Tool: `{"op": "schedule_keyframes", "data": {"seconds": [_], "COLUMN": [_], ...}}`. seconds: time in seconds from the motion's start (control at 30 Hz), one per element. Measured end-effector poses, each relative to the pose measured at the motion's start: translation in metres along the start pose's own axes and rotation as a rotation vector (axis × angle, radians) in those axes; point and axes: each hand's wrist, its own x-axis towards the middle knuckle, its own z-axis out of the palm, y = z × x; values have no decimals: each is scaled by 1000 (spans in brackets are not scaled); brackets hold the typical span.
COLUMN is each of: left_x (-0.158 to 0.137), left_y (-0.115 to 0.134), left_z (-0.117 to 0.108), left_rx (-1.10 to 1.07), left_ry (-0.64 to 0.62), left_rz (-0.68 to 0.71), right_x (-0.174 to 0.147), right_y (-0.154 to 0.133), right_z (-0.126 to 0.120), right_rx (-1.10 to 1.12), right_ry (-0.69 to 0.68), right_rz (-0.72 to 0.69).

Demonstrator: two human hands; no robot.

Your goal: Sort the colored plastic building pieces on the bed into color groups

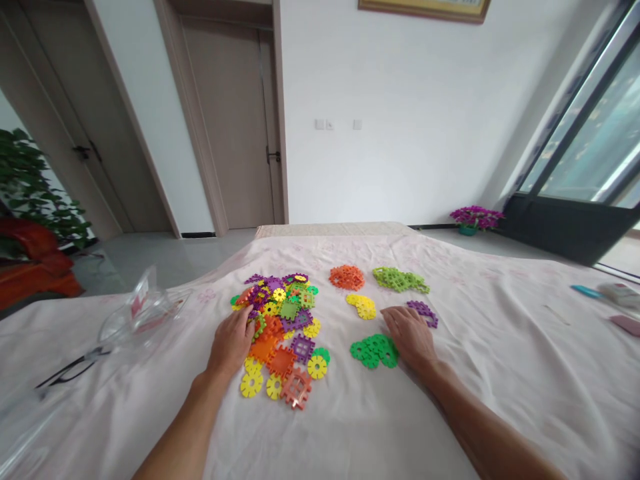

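Observation:
A mixed pile of plastic building pieces [281,360], square panels and notched discs in orange, purple, yellow and green, lies left of centre on the cloth. My left hand [233,340] rests at the pile's left edge, fingers apart and touching pieces there; no held piece shows. My right hand [411,333] is stretched out low over the cloth, fingers extended, with no piece visible in it. Around it lie yellow discs [365,307], green discs [375,351] and purple pieces [425,312], the last partly behind the hand. Farther back are an orange heap [347,277] and a light-green heap [400,279].
A pale patterned cloth [320,443] covers the table. At left are a clear plastic package [145,310] and eyeglasses [73,370]. A blue item [587,291], a whitish box [619,294] and a dark reddish object [626,325] lie at the right edge.

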Motion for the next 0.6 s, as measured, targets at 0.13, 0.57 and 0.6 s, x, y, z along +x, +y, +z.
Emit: {"op": "schedule_keyframes", "data": {"seconds": [0.13, 0.57, 0.6], "left_x": [0, 2, 2], "left_y": [2, 7, 7], "left_z": [-1, -5, -5], "left_rx": [1, 15, 16], "left_ry": [-9, -9, -10], "left_rz": [-11, -22, -23], "right_x": [24, 56, 55], "right_y": [-36, -123, -125], "right_z": [-4, 28, 30], "right_rx": [109, 264, 274], "right_ry": [-150, -485, -475], "right_rz": [-120, -124, -110]}}
